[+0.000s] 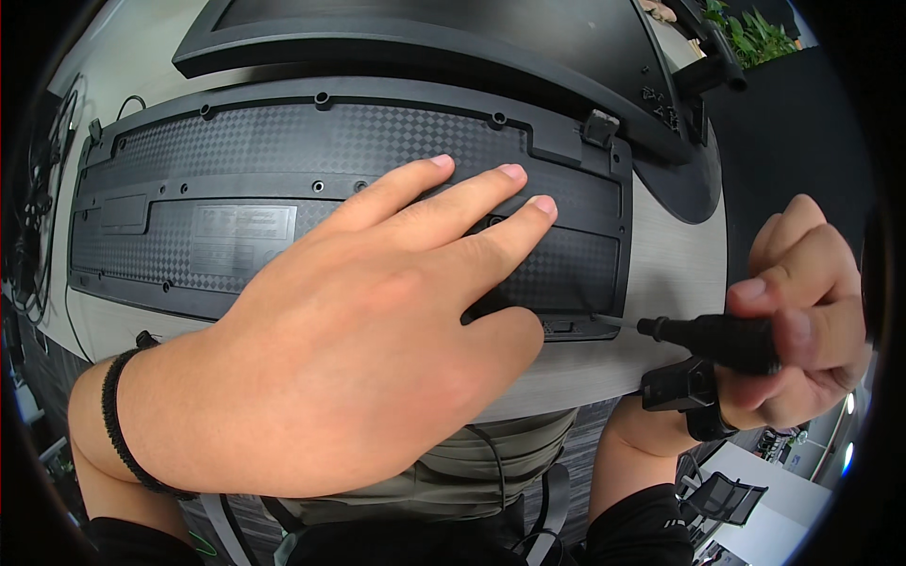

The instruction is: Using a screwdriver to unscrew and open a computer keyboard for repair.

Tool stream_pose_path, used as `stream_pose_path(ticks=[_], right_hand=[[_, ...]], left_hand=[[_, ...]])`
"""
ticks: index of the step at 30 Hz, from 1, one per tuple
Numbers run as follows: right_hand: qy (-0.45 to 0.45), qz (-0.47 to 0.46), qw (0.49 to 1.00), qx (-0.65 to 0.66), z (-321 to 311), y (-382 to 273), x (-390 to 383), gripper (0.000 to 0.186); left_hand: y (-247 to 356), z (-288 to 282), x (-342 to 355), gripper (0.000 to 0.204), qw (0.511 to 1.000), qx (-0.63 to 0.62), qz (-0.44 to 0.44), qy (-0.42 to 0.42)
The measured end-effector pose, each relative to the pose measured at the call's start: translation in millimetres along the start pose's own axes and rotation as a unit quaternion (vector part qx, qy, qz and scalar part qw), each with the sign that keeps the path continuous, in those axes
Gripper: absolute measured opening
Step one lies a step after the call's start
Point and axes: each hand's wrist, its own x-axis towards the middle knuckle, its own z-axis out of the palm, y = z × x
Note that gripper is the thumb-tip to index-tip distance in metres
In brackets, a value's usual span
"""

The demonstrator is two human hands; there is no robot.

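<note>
A black keyboard [255,141] lies underside up on the table, with screw holes along its ribs and a label plate at the left. My left hand [377,292] rests on its right half, fingers stretched out and spread, covering part of the underside. In my right hand [816,311], beyond the keyboard's right end, is a black-handled screwdriver [708,338], gripped by curled fingers. Its thin shaft points left and reaches over the keyboard's near right corner. Whether the tip sits in a screw hole I cannot tell. A flip-out foot [600,128] stands raised at the far right corner.
Behind the keyboard, a dark monitor [425,38] with its stand base [681,184] takes up the back of the pale table [670,269]. Cables [42,208] hang at the left edge. A green plant [750,33] is at the far right. A black box-like device [678,385] is strapped to my right wrist.
</note>
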Motion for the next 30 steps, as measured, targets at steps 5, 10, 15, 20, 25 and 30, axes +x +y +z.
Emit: stream_pose_path(ticks=[5,10,15,20,25,30], right_hand=[[0.057,-0.012,0.998,0.029,-2,12,-7,0.049],[0.077,-0.020,0.996,0.042,2,14,-10,0.049],[0.123,-0.028,0.992,-0.005,4,16,-14,0.044],[0.134,-0.040,0.990,-0.015,4,17,-18,0.045],[0.130,-0.027,0.991,-0.026,3,16,-17,0.046],[0.112,-0.050,0.992,-0.009,1,20,-16,0.046]], left_hand=[[-1,1,0,0.010,1.000,-0.003,0.002,0.009],[0,1,0,0.010,1.000,-0.002,0.001,0.007],[0,1,0,0.010,1.000,-0.003,-0.001,0.009],[-1,2,-1,0.010,1.000,-0.003,-0.002,0.015],[0,2,-1,0.009,1.000,-0.007,-0.003,0.015],[0,1,-1,0.009,1.000,-0.006,-0.008,0.009]])
